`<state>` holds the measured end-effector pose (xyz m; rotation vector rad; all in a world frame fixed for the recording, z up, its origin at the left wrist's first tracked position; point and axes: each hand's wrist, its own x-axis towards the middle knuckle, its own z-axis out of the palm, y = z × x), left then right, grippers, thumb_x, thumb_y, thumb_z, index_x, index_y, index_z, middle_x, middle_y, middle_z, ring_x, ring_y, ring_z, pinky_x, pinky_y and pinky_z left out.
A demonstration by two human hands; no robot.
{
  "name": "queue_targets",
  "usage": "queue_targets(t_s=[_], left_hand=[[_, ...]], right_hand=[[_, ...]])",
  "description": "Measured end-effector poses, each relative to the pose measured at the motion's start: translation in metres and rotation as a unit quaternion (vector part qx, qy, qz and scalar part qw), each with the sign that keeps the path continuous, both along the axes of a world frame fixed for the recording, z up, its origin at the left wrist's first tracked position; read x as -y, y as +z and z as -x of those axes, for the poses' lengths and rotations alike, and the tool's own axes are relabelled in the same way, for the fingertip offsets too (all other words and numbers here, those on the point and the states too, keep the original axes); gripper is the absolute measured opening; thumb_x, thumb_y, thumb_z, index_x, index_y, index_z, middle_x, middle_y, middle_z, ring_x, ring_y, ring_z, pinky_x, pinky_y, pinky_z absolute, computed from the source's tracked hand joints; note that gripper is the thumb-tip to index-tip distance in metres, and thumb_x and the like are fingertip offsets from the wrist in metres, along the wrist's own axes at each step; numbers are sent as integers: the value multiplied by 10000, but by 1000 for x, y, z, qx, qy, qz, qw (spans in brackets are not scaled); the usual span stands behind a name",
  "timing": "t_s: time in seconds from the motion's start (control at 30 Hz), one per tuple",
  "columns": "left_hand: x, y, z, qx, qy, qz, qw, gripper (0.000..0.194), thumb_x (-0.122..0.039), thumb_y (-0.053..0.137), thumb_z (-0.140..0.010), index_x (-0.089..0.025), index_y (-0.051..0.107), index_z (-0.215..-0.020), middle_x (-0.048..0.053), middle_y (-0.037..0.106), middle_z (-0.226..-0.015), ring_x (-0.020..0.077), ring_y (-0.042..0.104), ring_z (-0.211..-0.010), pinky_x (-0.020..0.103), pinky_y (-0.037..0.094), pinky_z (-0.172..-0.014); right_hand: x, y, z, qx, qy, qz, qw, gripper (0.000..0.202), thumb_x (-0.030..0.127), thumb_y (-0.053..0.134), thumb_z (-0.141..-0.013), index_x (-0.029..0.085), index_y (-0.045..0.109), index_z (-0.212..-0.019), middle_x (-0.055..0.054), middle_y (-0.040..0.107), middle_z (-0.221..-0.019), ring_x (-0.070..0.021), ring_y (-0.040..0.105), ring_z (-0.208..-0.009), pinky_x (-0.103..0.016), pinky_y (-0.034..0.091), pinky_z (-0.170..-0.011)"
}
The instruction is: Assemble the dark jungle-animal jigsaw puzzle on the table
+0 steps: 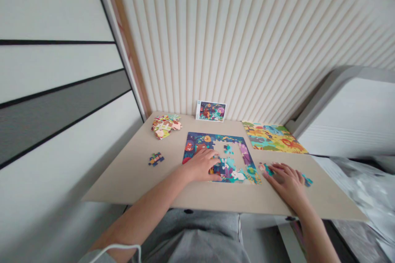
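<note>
A partly assembled jigsaw puzzle lies on the table, with a gap in its middle where the tabletop shows. One small joined piece sits inside that gap. My left hand rests on the left part of the puzzle, thumb and fingers apart, covering what is under it. To the right of the puzzle, my right hand lies with fingers stretched over several loose puzzle pieces. Parts of these pieces stick out on both sides of that hand; the rest are hidden.
A picture card leans against the ribbed wall behind the puzzle. Mixed pieces form a pile at the back left, nearer a small dark cluster. A yellow finished puzzle lies at the back right. Clear plastic sits beyond the table's right edge.
</note>
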<state>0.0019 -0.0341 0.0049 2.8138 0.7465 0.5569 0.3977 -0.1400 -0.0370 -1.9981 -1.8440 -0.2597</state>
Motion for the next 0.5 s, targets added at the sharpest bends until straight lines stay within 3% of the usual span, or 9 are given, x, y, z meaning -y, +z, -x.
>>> queue_targets(t_s=[0.33, 0.5], left_hand=[[16, 21, 29, -43, 6, -37, 998, 562, -628, 735, -790, -251, 674, -1203, 105, 555, -1387, 322, 459, -1342, 494, 273, -1193], [25, 23, 60, -41, 84, -32, 995, 611, -562, 666, -880, -247, 537, -1387, 111, 570, -1378, 306, 508, -1293, 475, 327, -1148]], right_hand=[[-1, -8, -6, 1, -1, -11, 1000, 569, 761, 511, -827, 342, 726, -1147, -74, 653, -1321, -369, 476, -1314, -630, 201, -1121], [-2, -13, -10, 1, 3, -15, 1000, 574, 763, 511, -828, 342, 722, -1156, -76, 650, -1330, -373, 482, -1310, -632, 192, -1126]])
